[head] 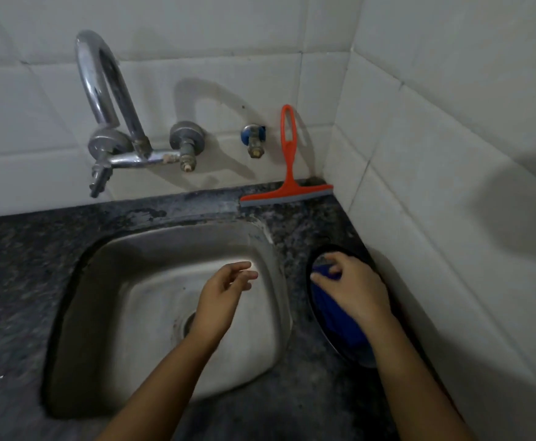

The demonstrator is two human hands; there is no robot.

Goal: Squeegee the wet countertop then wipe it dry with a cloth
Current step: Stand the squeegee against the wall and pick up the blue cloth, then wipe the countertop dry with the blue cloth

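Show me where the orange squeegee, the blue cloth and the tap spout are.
orange squeegee (288,160): head view, on its handle.
blue cloth (333,308): head view, on the fold below the right hand.
tap spout (96,78): head view, on the curved chrome pipe.

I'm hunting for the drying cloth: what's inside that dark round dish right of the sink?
A blue cloth lies in the dish. The right hand rests on it, fingers curled into the fabric, covering much of it. Anything beneath the cloth is hidden.

left dark speckled stone countertop (15,275) wide open | back-right corner blocked by orange plastic squeegee (287,192) | right strip tight: dark round plate (349,354) hugs white tiled wall (435,218)
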